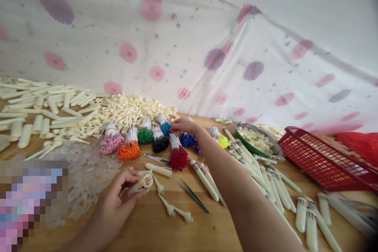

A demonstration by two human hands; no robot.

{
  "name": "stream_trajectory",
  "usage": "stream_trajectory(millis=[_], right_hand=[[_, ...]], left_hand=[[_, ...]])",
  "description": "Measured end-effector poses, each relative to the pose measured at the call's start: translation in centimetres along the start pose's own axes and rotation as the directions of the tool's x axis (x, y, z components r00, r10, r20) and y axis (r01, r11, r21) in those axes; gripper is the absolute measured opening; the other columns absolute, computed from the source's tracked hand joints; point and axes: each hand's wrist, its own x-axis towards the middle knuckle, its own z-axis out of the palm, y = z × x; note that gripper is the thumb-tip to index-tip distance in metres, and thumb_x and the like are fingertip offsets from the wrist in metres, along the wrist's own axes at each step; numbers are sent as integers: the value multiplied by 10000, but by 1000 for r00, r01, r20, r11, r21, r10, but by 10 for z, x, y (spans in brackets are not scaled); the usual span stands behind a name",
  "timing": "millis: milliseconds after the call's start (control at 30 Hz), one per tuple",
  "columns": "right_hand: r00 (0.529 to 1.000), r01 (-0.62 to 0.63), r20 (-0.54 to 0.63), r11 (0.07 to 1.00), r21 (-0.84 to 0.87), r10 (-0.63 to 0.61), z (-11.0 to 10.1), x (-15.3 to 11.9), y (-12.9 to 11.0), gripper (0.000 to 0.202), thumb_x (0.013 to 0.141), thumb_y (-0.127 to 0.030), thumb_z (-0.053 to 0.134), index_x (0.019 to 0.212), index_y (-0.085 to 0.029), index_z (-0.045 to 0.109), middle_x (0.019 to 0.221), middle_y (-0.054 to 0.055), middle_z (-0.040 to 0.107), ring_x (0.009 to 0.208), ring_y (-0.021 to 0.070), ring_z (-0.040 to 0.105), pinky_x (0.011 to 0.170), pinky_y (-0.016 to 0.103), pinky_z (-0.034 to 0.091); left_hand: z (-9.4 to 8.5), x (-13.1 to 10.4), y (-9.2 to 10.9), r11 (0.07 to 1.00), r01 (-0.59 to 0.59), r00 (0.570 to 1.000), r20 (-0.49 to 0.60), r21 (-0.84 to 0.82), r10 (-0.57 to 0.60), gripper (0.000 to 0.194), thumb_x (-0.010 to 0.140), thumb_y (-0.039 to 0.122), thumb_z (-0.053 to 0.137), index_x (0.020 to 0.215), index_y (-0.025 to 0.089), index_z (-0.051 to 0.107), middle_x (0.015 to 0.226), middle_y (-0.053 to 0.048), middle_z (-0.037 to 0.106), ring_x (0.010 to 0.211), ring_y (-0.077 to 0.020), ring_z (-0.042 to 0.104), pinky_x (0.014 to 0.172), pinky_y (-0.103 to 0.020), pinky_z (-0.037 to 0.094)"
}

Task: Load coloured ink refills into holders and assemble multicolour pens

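Note:
My left hand (121, 193) is closed around a short cream pen barrel (144, 183), its open end facing me and coloured bits showing inside. My right hand (185, 125) reaches across the table, fingers pinched together at the light-blue bundle of pen refills (165, 126); what lies between the fingertips is too small to make out. Around it stand more refill bundles with white stems: black (160, 143), green (145, 136), red (178, 157), orange (129, 150), pink (111, 142), dark blue (187, 139) and yellow (222, 140). Tweezers (194, 197) lie between my arms.
Cream pen tubes (37, 124) and small plastic parts (132, 110) are heaped at the back left. Clear plastic pieces (85, 177) spread below them. Multicolour pens (274, 189), a bowl of cream parts (256, 140) and a red basket (325, 161) occupy the right.

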Motion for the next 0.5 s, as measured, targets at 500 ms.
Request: stream_trajectory(millis=[500], right_hand=[[896, -73, 386, 787, 613, -218, 17, -182, 0, 221, 793, -306, 528, 641, -163, 458, 552, -17, 577, 377, 46, 442, 338, 150, 302]], left_hand=[[-13, 7, 7, 938, -244, 968, -1, 248, 252, 156, 763, 85, 510, 823, 229, 526, 869, -15, 589, 845, -173, 602, 733, -295, 499]])
